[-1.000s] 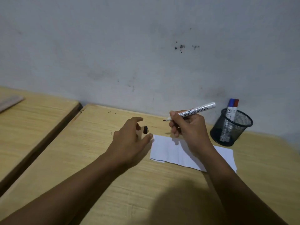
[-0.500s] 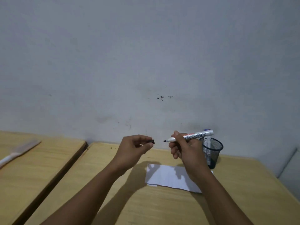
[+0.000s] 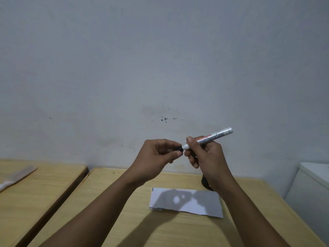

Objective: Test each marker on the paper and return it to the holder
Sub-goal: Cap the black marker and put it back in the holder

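wooden table (image 3: 124,220) | paper (image 3: 187,202) flat | grey wall (image 3: 160,59) behind

The wooden table (image 3: 178,232) carries paper (image 3: 187,202) and a holder (image 3: 204,182).

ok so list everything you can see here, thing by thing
marker: one, white barrel with printed label, held up in the air above the table, tip end meeting the cap
cap: one, black, at the marker's tip, pinched in the fingers
paper: one sheet, white, flat on the table under the hands, short black mark at its top left corner
holder: one, black, on the table behind the right wrist, mostly hidden
table: one, light wood, under the paper
second table: one, light wood, to the left across a gap
flat pale object: one, lying on the second table, unclear what it is
wall: grey-white, behind, with small dark specks
white object: one, far right edge
left hand: holds the cap
right hand: holds the marker
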Action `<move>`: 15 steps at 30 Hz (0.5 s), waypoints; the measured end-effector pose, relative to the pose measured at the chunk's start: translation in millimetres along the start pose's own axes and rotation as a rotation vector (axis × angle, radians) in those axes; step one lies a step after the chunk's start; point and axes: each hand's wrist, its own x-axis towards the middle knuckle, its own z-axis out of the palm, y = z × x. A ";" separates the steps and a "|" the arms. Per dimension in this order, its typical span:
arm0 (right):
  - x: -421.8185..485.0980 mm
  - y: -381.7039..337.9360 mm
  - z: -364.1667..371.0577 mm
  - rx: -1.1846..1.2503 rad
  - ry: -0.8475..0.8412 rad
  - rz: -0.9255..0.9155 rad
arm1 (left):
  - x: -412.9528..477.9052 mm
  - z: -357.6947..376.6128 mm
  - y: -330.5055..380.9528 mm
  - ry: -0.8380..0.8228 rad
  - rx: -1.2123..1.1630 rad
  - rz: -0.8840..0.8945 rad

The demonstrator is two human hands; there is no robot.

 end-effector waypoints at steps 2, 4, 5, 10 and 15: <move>-0.8 -3.4 -1.5 -0.033 0.010 -0.001 | 0.3 2.9 2.8 0.006 0.005 0.026; -1.8 -5.7 -4.2 -0.048 0.010 -0.007 | 1.3 5.2 4.6 0.016 0.029 0.052; -2.2 -7.3 -5.9 -0.047 0.004 -0.009 | 2.0 6.0 5.8 0.025 0.025 0.052; 0.6 -17.4 -13.6 0.030 -0.048 -0.010 | 3.2 7.7 14.7 0.000 -0.040 0.029; 1.9 -28.4 -22.8 0.133 -0.104 -0.034 | 7.9 3.2 19.5 -0.043 -0.060 -0.019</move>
